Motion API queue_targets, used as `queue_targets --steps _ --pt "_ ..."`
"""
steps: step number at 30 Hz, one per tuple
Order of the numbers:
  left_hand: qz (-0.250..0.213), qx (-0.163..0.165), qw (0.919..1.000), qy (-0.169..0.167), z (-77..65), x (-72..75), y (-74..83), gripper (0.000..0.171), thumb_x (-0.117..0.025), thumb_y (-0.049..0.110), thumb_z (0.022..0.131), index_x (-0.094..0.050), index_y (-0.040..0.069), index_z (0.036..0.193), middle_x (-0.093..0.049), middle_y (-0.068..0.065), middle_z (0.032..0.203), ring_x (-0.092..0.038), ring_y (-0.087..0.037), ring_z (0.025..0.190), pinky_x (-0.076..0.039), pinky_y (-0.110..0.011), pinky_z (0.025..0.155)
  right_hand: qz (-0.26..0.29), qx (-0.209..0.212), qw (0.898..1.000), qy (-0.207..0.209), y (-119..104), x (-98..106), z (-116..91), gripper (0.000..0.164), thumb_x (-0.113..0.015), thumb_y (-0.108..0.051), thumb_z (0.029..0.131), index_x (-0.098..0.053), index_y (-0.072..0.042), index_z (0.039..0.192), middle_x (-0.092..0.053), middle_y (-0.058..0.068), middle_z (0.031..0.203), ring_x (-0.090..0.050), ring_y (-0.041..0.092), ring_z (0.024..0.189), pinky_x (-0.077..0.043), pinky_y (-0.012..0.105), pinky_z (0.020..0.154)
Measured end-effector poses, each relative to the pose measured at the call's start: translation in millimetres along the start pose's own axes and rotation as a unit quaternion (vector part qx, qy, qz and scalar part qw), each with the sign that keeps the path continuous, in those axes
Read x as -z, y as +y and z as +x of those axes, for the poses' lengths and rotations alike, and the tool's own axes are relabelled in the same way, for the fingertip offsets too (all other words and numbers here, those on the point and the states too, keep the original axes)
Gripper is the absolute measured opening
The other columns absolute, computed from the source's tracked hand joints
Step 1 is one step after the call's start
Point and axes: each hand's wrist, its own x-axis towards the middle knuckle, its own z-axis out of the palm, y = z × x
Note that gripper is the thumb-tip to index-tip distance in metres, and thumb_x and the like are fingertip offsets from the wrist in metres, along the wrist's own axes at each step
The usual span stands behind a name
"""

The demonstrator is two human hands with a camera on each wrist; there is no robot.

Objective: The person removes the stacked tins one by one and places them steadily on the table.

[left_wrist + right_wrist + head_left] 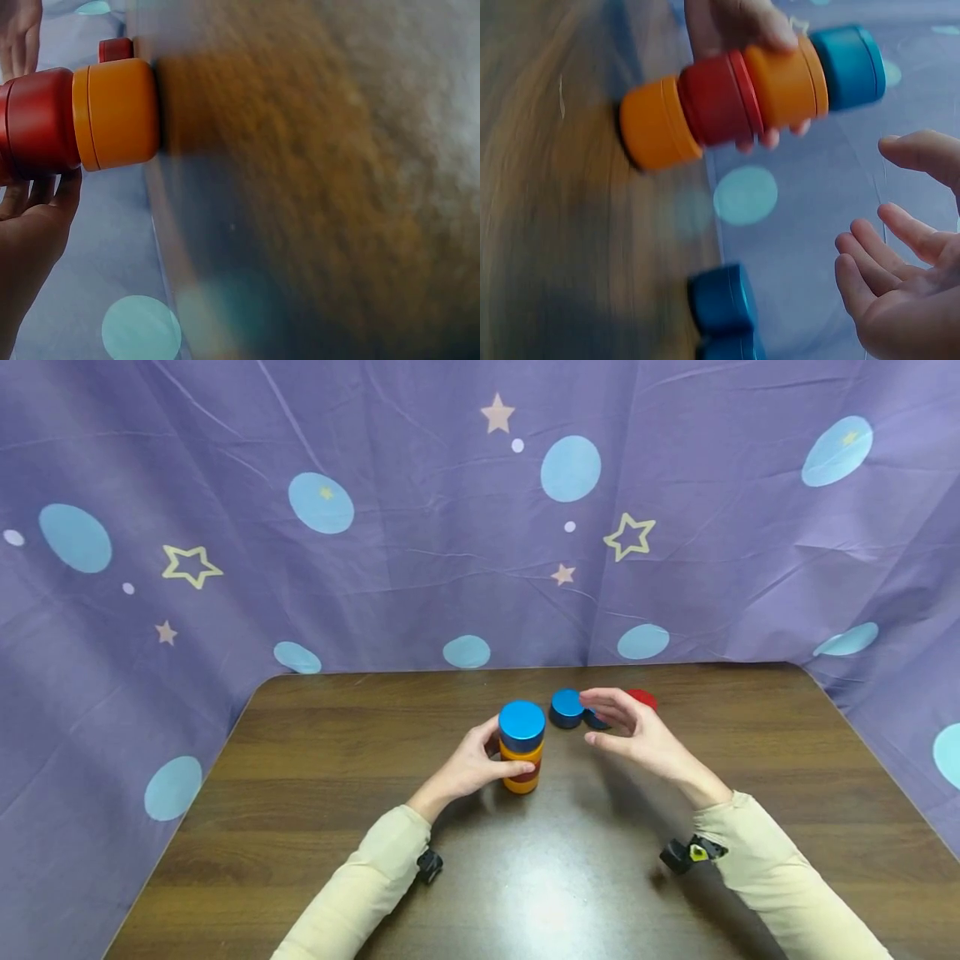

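A stack of round, lidded canisters [519, 783] stands near the middle of the wooden table. From the bottom it runs an orange canister [654, 124], a red one [718, 97], another orange one [786, 84] and a blue one [847, 67] on top. My left hand [468, 766] grips the stack from its left side, thumb across the front and fingers around the back. To the right, my right hand [647, 742] is held in the air with loosely bent, spread fingers. It holds nothing and is apart from the stack.
Behind the stack sits a blue canister [567, 708], beside a second blue canister [595, 720] partly hidden by my right hand. A red canister [642, 697] shows beyond that hand. Along the table's back edge hangs a purple patterned cloth [420, 568].
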Motion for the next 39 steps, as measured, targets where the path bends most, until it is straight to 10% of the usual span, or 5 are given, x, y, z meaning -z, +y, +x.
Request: queue_targets --steps 16,27,39 --pt "-0.014 0.010 0.9998 -0.006 2.7 1.1 -1.8 0.061 -0.072 -0.008 0.081 -0.046 -0.004 0.137 -0.056 -0.021 0.128 -0.056 -0.031 0.113 -0.045 -0.042 0.097 0.038 0.038 0.998 -0.038 -19 -36 19 0.054 -0.069 0.011 0.081 -0.048 0.007 0.131 -0.053 0.022 0.130 -0.053 0.033 0.120 -0.039 0.038 0.103" --pt "-0.023 0.010 0.9996 -0.014 -4.8 2.4 31.9 0.056 -0.071 -0.009 0.082 -0.048 -0.008 0.133 -0.056 -0.023 0.126 -0.057 -0.032 0.111 -0.046 -0.042 0.096 0.018 0.016 0.997 -0.073 -35 -37 30 0.056 -0.072 0.004 0.083 -0.048 0.003 0.134 -0.054 0.016 0.133 -0.052 0.030 0.122 -0.043 0.042 0.100" --pt "-0.029 -0.010 0.9994 -0.015 0.4 3.7 -0.1 0.058 -0.072 -0.009 0.081 -0.050 -0.004 0.134 -0.056 -0.017 0.128 -0.056 -0.027 0.113 -0.045 -0.041 0.097 -0.001 0.013 0.995 -0.101 -31 -47 32 0.060 -0.075 -0.004 0.083 -0.048 -0.004 0.137 -0.052 0.010 0.135 -0.053 0.026 0.121 -0.040 0.042 0.103"
